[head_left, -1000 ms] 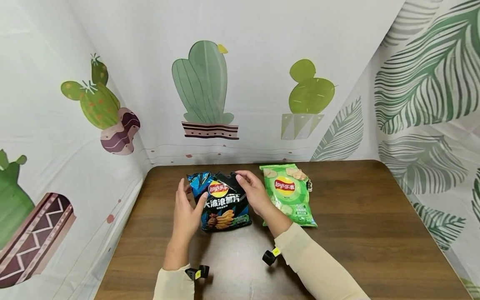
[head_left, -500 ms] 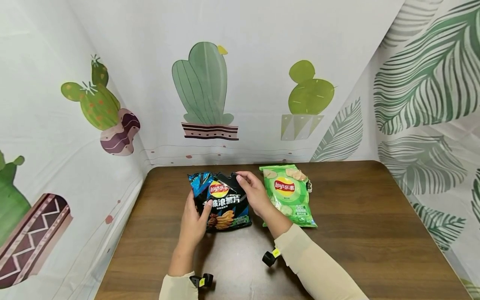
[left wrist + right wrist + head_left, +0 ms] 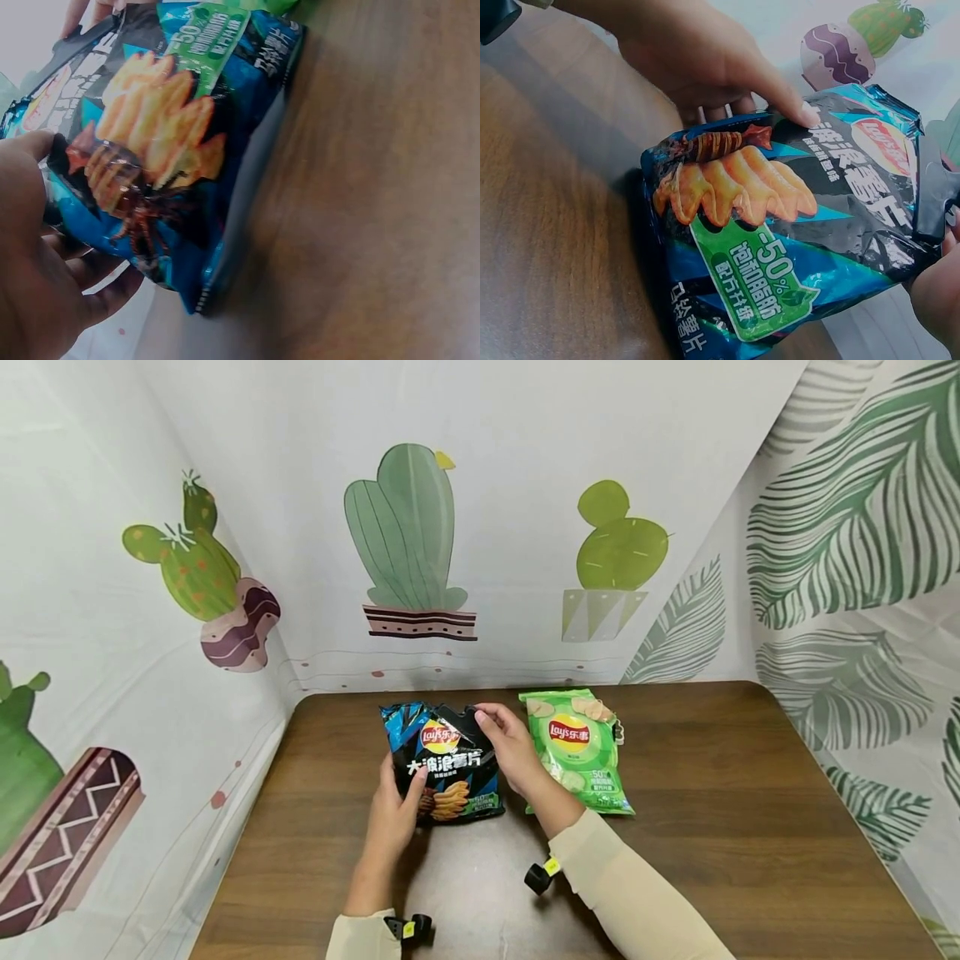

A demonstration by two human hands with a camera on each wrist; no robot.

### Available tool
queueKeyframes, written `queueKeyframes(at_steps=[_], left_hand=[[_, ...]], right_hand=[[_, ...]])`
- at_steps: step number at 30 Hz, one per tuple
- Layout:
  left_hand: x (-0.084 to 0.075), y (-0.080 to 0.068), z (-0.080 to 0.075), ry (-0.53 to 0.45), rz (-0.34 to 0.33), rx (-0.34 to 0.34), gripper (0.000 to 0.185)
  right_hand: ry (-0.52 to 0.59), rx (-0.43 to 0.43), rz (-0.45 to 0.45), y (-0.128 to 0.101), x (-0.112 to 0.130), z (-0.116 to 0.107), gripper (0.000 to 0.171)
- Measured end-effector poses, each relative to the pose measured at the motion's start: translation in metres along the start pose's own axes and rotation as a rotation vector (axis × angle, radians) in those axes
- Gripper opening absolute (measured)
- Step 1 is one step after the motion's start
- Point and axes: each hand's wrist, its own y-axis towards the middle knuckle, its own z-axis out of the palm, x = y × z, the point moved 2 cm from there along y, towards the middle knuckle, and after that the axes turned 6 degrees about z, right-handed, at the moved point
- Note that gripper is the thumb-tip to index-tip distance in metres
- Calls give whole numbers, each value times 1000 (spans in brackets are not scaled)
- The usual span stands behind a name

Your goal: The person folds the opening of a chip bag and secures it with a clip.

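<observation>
At frame centre, the left hand (image 3: 393, 814) grips the lower left edge of a crinkly blue-and-black foil chip bag (image 3: 446, 764) on the brown wooden table (image 3: 712, 827). The right hand (image 3: 510, 743) pinches the bag's top right corner. A glossy green chip bag (image 3: 581, 752) lies just right.

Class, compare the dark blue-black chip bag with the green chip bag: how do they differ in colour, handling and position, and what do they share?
The blue-black bag is dark; the green bag is bright. The left hand and right hand both grip the blue-black bag; the green bag has no fingers round it. The blue-black bag sits to the left of the green bag. Both carry the same red-and-yellow logo and rest on the wooden table.
</observation>
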Motion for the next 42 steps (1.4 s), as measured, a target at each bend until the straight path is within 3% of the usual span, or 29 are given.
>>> queueKeyframes(at_steps=[8,23,42], left_hand=[[5,-2,6,-27,-4,-8,63],[11,2,14,-25,-26,14,63],[20,8,20,-44,-103,-75,56]], right_hand=[[19,-49,-4,2,-6,-3,32],[67,-45,73,8,-18,-12,37],[72,-3,161,4,-35,-14,45]])
